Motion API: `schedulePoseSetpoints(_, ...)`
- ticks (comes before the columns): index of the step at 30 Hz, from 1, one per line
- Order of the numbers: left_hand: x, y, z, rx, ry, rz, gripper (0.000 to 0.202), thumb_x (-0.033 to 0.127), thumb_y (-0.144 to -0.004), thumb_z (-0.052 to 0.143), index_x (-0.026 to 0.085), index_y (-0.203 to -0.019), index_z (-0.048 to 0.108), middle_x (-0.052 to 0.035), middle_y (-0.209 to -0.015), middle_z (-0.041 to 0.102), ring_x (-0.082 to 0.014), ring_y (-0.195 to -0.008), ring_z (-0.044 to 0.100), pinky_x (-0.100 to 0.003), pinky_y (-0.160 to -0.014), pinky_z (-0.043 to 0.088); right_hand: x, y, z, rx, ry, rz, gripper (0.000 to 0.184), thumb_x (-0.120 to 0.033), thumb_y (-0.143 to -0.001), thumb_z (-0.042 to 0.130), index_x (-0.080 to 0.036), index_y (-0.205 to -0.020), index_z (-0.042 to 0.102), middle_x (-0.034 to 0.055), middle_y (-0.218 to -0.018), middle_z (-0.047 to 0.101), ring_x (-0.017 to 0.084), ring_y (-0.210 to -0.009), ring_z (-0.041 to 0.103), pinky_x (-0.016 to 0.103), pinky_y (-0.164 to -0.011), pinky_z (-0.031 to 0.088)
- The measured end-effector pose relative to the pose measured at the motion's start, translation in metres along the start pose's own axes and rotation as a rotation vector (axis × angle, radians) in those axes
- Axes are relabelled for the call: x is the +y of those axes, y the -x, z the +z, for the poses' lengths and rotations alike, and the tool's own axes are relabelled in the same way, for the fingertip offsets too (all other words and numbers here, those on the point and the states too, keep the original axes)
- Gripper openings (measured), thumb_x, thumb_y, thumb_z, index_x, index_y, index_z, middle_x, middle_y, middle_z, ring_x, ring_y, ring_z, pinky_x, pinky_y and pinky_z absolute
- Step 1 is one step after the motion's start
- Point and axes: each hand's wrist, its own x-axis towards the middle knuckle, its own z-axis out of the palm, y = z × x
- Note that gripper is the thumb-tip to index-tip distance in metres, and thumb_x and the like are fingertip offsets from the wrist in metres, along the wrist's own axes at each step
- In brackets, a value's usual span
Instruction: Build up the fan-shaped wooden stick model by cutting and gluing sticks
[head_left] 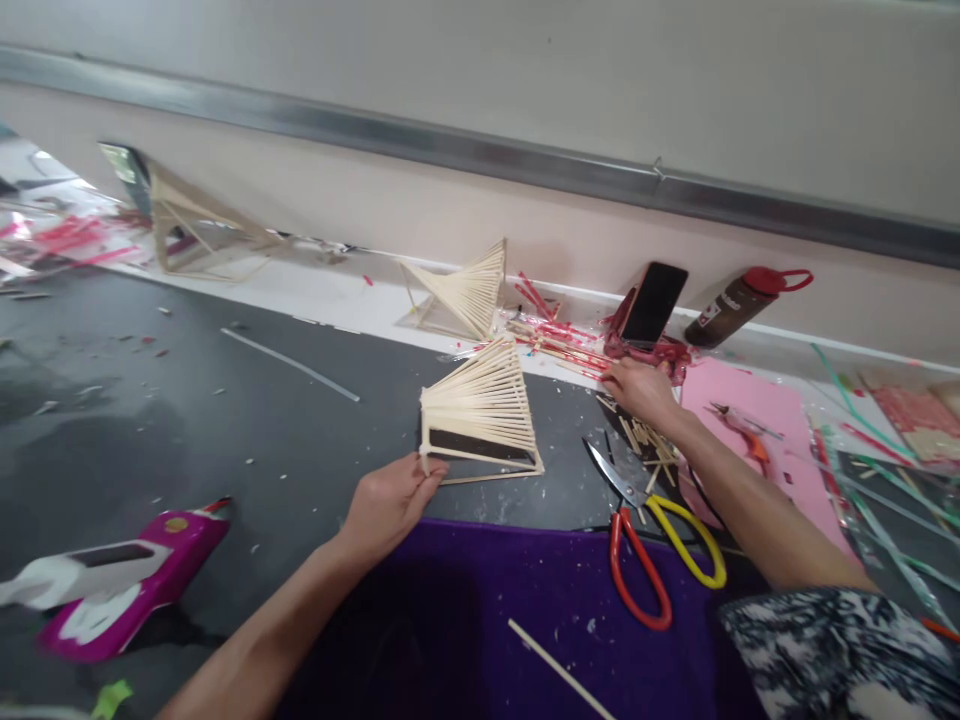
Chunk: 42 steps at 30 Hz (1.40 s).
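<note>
My left hand (397, 505) pinches the lower left corner of a small frame model (484, 410) built of thin wooden sticks set in a twisted fan. The model rests on the dark table. My right hand (641, 393) is stretched out to the right, its fingers curled down at the near end of a pile of red and plain sticks (566, 350). What its fingertips hold, if anything, is hidden. Short cut sticks (649, 445) lie under the right wrist. Scissors (637, 520) with one red and one yellow handle lie open nearby.
A second stick model (469, 290) and a larger one (206, 235) stand along the wall. A phone (654, 305) leans beside a bottle (739, 305). A glue gun (750, 435) lies on pink paper (802, 480). A magenta-and-white tool (139, 575) and a glue stick (292, 365) lie left.
</note>
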Motion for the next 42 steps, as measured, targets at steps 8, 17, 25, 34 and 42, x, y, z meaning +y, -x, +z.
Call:
schedulePoseSetpoints(8,0.003,0.002,0.002,-0.052,0.01,-0.071,0.025,0.029,-0.09,0.041,0.02,-0.09,0.064,-0.002,-0.084,0.068,-0.0138,-0.076,0.065,-0.024,-0.072,0.049,0.004,0.0,-0.006,0.083,-0.02,-0.016,0.018,-0.029,-0.085,0.05,-0.021,-0.084,0.066,0.0044,-0.088,0.066,0.02,-0.083,0.059,0.026,-0.059,0.036)
schedulePoseSetpoints(17,0.019,-0.011,0.014,-0.162,0.025,-0.083,0.03,0.032,-0.093,0.037,0.018,-0.096,0.063,-0.0053,-0.09,0.067,-0.0157,-0.086,0.063,-0.027,-0.081,0.048,-0.01,0.035,-0.053,0.59,-0.209,-0.006,0.017,-0.031,-0.088,0.049,-0.019,-0.09,0.061,0.0065,-0.099,0.066,0.022,-0.091,0.057,0.034,-0.081,0.041)
schedulePoseSetpoints(25,0.031,-0.019,0.007,-0.219,-0.035,-0.144,0.026,0.035,-0.09,0.043,0.02,-0.097,0.063,-0.0041,-0.091,0.067,-0.0165,-0.084,0.064,-0.025,-0.076,0.047,-0.071,0.118,-0.092,0.411,-0.875,0.032,0.011,-0.031,-0.088,0.05,-0.023,-0.094,0.055,-0.0013,-0.07,0.063,0.016,-0.064,0.06,0.028,-0.062,0.046)
schedulePoseSetpoints(34,0.109,-0.017,-0.053,-0.174,0.365,-0.305,0.019,0.028,-0.078,0.058,0.02,-0.094,0.066,-0.0003,-0.08,0.068,-0.0125,-0.065,0.06,-0.022,-0.06,0.044,-0.127,0.163,-0.078,-0.246,-1.425,-0.047,0.015,-0.034,-0.087,0.052,-0.02,-0.089,0.058,-0.0015,-0.073,0.06,0.01,-0.051,0.056,0.022,-0.051,0.044)
schedulePoseSetpoints(42,0.142,-0.019,-0.008,-0.294,1.121,-0.53,0.034,0.031,-0.076,0.062,0.015,-0.105,0.06,-0.0045,-0.08,0.067,-0.0109,-0.056,0.057,-0.018,-0.043,0.041,-0.116,0.163,-0.072,-0.206,-1.309,-0.067,0.013,-0.031,-0.086,0.054,-0.02,-0.085,0.061,-0.0029,-0.068,0.059,0.01,-0.051,0.056,0.022,-0.05,0.042)
